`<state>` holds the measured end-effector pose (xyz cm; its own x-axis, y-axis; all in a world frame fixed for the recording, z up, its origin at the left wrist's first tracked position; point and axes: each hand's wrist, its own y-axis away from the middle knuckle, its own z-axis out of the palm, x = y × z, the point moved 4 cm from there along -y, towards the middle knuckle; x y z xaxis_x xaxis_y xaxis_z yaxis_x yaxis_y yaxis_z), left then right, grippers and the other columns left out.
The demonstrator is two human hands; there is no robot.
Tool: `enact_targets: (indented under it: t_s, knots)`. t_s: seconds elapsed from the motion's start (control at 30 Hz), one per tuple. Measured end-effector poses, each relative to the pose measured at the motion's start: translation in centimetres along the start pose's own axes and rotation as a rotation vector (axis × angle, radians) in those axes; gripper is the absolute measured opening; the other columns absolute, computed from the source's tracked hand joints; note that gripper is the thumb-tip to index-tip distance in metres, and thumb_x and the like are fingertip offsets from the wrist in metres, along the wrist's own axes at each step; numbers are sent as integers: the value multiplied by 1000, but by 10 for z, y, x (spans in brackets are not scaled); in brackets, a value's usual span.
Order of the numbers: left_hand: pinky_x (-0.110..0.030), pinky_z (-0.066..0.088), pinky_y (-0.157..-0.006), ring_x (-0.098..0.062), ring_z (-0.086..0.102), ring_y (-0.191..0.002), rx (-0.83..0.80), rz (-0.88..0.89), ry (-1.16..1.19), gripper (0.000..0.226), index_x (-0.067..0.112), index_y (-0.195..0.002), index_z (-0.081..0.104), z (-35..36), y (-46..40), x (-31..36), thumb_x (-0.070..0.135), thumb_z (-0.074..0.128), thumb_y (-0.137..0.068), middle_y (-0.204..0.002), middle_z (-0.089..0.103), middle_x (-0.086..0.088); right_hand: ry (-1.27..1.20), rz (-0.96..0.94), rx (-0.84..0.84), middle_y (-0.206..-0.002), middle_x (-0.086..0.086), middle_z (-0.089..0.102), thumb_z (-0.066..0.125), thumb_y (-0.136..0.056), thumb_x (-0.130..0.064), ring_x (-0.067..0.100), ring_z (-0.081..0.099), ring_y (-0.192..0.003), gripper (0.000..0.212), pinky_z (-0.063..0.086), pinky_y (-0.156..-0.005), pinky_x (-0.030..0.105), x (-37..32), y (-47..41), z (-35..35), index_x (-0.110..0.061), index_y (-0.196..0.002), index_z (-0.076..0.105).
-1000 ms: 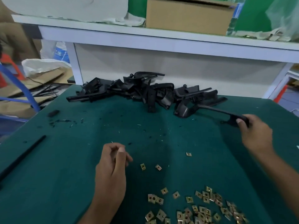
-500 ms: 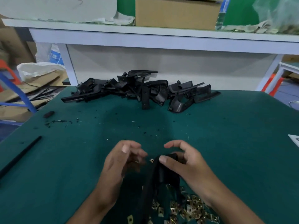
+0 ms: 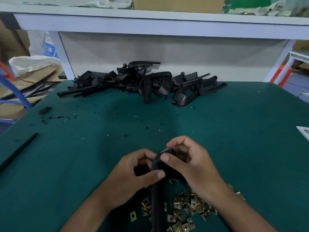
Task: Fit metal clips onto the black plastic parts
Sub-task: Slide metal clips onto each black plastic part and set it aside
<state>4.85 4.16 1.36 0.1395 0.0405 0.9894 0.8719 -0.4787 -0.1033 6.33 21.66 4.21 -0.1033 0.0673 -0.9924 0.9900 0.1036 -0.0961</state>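
Head view: left hand [image 3: 133, 174] and right hand [image 3: 189, 163] both grip one black plastic part [image 3: 157, 190] above loose metal clips [image 3: 187, 206], likely steadying it for fitting.

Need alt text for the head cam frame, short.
Both hands, left hand and right hand, grip one black plastic part above scattered metal clips on a green table. A pile of black parts lies at the far edge.

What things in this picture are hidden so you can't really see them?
Head view only:
- Any clip being fitted: the left hand and right hand curl round the black part and cover its end.
- The part's lower end: cut off by the bottom edge.
- Some metal clips: under the wrists.
- Cardboard box: cut off by the top edge.
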Motion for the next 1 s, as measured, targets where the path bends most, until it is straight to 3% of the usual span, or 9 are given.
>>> enact_targets:
  t_s: [0.07, 0.17, 0.27, 0.37, 0.47, 0.6, 0.7, 0.8, 1.0]
  knots:
    - [-28, 51, -69, -18, 63, -73, 62, 12, -26, 23, 20, -89, 69, -4, -2, -3, 40, 77, -81, -78, 66, -12, 11, -6, -24, -98, -4, 75, 75, -77, -56, 11, 72, -93, 30, 56, -77, 21, -2, 0, -3, -36, -98, 68]
    - [-26, 52, -65, -20, 63, -74, 178, -24, 211, 20, 11, -87, 68, -14, -4, -10, 31, 70, -83, -80, 65, -9, 261, 99, -180, -105, -14, 69, 62, -78, -72, 3, 66, -99, 35, 54, -84, 19, -5, 0, -24, -46, -102, 63]
    - [-34, 53, -83, -28, 64, -93, 206, -46, 406, 16, 10, -96, 70, -19, -5, -13, 20, 59, -90, -101, 67, -20, 654, 258, -559, -110, -29, 61, 75, -74, -69, -8, 58, -101, 42, 49, -85, 18, -3, 10, -47, -56, -110, 56]
    - [-31, 55, -86, -25, 67, -101, 218, -56, 438, 31, 7, -112, 71, -18, -6, -11, 16, 51, -89, -114, 70, -21, 899, 245, -695, -113, -34, 56, 82, -71, -61, -9, 50, -106, 50, 46, -94, 28, 0, 16, -54, -56, -113, 56]
    - [-19, 53, -68, -17, 68, -81, 217, -38, 439, 32, 2, -106, 70, -14, -6, -6, 13, 48, -85, -94, 72, -18, 946, 177, -657, -105, -29, 59, 79, -80, -55, -6, 53, -101, 27, 47, -89, 26, 2, 12, -49, -48, -102, 65]
    - [-20, 51, -60, -16, 65, -69, 250, -37, 405, 28, 9, -90, 70, -15, -5, -4, 19, 46, -82, -79, 69, -14, 891, 122, -618, -101, -27, 60, 69, -89, -54, -4, 57, -94, 12, 46, -76, 18, 4, 10, -47, -45, -96, 67]
    - [-21, 52, -59, -16, 65, -70, 259, -45, 352, 30, 13, -89, 70, -14, -3, -3, 38, 54, -88, -79, 69, -11, 686, 77, -492, -93, -26, 64, 66, -91, -49, -6, 60, -83, 8, 45, -69, 11, 1, 6, -46, -44, -97, 64]
    - [-21, 54, -62, -15, 68, -73, 239, -40, 327, 52, 12, -91, 68, -9, -1, -3, 64, 69, -81, -82, 69, -6, 391, 21, -278, -80, -22, 64, 64, -90, -47, -4, 58, -74, 8, 44, -67, 9, 0, -2, -43, -41, -95, 66]
    - [-26, 56, -74, -26, 66, -80, 159, 6, 325, 49, 2, -93, 59, -1, -3, 2, 49, 70, -89, -89, 62, -24, 161, 7, -169, -81, -20, 60, 58, -92, -43, 2, 56, -77, 12, 50, -75, 20, 6, -3, -30, -42, -96, 69]
